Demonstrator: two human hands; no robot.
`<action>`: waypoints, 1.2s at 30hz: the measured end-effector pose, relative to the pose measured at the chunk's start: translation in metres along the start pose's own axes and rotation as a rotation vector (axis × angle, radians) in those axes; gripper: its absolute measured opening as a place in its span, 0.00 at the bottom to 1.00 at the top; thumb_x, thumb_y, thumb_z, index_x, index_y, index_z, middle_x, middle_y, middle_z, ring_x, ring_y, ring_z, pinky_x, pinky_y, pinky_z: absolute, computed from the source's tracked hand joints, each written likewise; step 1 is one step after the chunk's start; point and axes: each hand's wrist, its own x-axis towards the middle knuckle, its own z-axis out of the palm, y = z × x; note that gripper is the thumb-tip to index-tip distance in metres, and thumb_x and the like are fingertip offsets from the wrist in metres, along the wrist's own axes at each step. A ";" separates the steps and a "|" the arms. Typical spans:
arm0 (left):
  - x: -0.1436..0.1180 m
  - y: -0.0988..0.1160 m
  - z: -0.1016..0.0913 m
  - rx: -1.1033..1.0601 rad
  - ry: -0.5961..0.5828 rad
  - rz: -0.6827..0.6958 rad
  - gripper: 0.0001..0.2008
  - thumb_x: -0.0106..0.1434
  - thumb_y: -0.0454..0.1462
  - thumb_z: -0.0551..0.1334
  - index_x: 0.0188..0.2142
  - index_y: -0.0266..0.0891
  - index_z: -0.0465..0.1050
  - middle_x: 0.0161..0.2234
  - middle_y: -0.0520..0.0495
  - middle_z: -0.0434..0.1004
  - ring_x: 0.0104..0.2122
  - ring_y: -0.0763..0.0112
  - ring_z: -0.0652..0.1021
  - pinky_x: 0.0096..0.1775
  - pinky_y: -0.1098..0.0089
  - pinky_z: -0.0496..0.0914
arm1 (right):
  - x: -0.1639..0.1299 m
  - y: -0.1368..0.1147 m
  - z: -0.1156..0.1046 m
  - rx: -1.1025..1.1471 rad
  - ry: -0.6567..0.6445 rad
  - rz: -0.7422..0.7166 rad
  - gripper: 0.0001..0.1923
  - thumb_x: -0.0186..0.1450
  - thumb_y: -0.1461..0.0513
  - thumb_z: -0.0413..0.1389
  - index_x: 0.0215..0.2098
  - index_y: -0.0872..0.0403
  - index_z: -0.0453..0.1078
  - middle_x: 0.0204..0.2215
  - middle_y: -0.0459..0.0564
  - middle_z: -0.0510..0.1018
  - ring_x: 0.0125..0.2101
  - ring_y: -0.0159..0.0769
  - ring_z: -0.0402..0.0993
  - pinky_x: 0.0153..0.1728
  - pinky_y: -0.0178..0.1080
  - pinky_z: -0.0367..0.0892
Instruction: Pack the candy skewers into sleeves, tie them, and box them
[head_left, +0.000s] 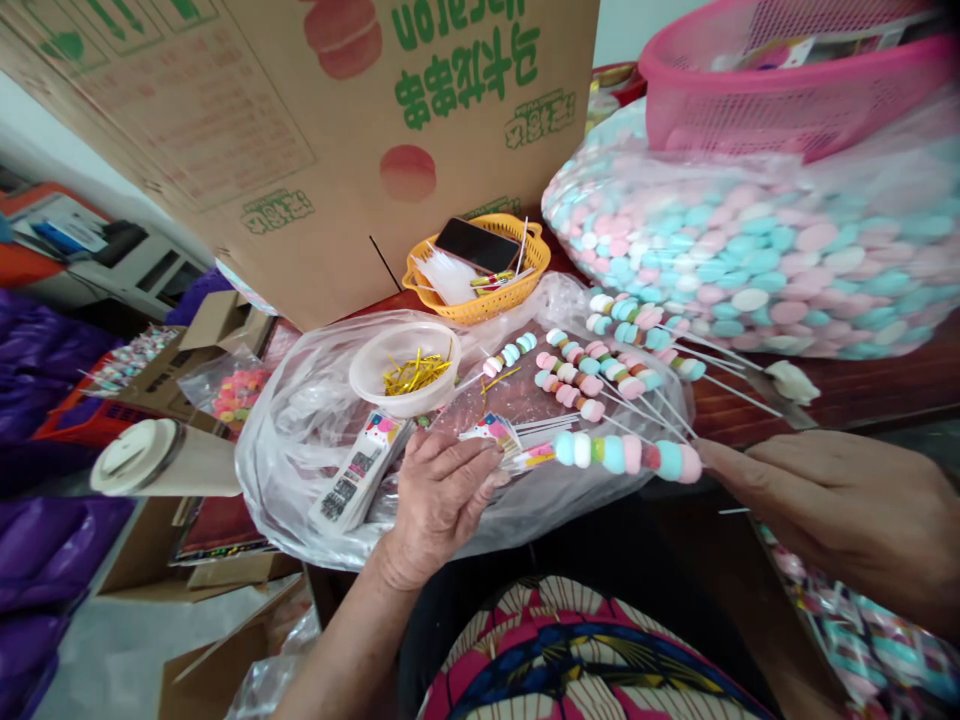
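Observation:
A marshmallow skewer in pink, blue, white and green lies across in front of me, apparently in a clear sleeve with a printed end. My left hand is closed, pinching that printed end between thumb and fingers. At the skewer's other end, the fingertips of my right hand are closed on its tip; the thumb is mostly hidden. Just beyond lie several marshmallow sticks and some white sticks. Beside my left hand is a stack of printed sleeves. A bowl holds gold twist ties.
Behind stand a large cardboard box, a yellow basket with a phone, and a bag of marshmallows under a pink basket. A lidded cup is at left. Wrapped skewers lie at lower right.

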 end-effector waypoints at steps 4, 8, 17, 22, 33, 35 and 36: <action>-0.001 0.009 0.006 -0.094 0.035 -0.145 0.06 0.64 0.33 0.60 0.41 0.39 0.74 0.36 0.46 0.83 0.36 0.67 0.80 0.41 0.65 0.68 | 0.001 -0.005 -0.004 -0.135 -0.016 -0.196 0.19 0.67 0.71 0.42 0.53 0.55 0.64 0.22 0.44 0.73 0.21 0.34 0.66 0.24 0.39 0.58; 0.001 0.014 0.004 -0.452 0.003 -0.304 0.07 0.66 0.33 0.58 0.37 0.38 0.76 0.31 0.47 0.81 0.32 0.70 0.78 0.39 0.68 0.70 | -0.004 -0.006 -0.002 -0.133 -0.030 -0.201 0.20 0.67 0.72 0.43 0.56 0.57 0.63 0.23 0.45 0.73 0.23 0.35 0.66 0.28 0.40 0.58; 0.000 0.009 0.003 -0.948 -0.184 -0.665 0.18 0.65 0.47 0.59 0.30 0.36 0.78 0.24 0.47 0.77 0.24 0.71 0.75 0.30 0.71 0.70 | 0.003 0.001 -0.009 -0.009 0.017 -0.178 0.27 0.70 0.69 0.42 0.66 0.54 0.52 0.27 0.50 0.74 0.27 0.40 0.67 0.31 0.43 0.59; -0.005 0.011 0.015 -0.794 -0.031 -0.729 0.17 0.64 0.47 0.60 0.29 0.37 0.78 0.24 0.50 0.76 0.23 0.74 0.73 0.28 0.74 0.69 | 0.002 -0.004 -0.012 -0.018 0.004 -0.200 0.30 0.68 0.72 0.44 0.67 0.54 0.50 0.28 0.50 0.77 0.29 0.41 0.68 0.30 0.44 0.60; 0.004 0.019 0.006 -0.587 -0.166 -0.448 0.11 0.67 0.36 0.57 0.32 0.36 0.76 0.23 0.50 0.75 0.25 0.75 0.74 0.29 0.74 0.68 | -0.003 -0.001 -0.010 -0.099 0.008 -0.184 0.19 0.70 0.68 0.42 0.54 0.51 0.66 0.24 0.48 0.76 0.24 0.39 0.68 0.27 0.43 0.58; 0.003 0.019 0.007 -0.582 -0.132 -0.417 0.10 0.67 0.35 0.57 0.34 0.37 0.76 0.25 0.49 0.76 0.26 0.74 0.75 0.31 0.74 0.68 | 0.004 -0.006 -0.008 0.029 0.053 0.026 0.13 0.69 0.64 0.47 0.48 0.50 0.70 0.25 0.46 0.77 0.24 0.35 0.70 0.27 0.39 0.61; 0.003 0.020 0.009 -0.562 -0.092 -0.393 0.09 0.67 0.35 0.57 0.35 0.37 0.75 0.27 0.49 0.78 0.27 0.74 0.76 0.32 0.73 0.69 | 0.009 -0.011 -0.006 0.158 0.059 0.182 0.10 0.68 0.61 0.50 0.44 0.50 0.72 0.26 0.46 0.77 0.24 0.34 0.71 0.27 0.37 0.62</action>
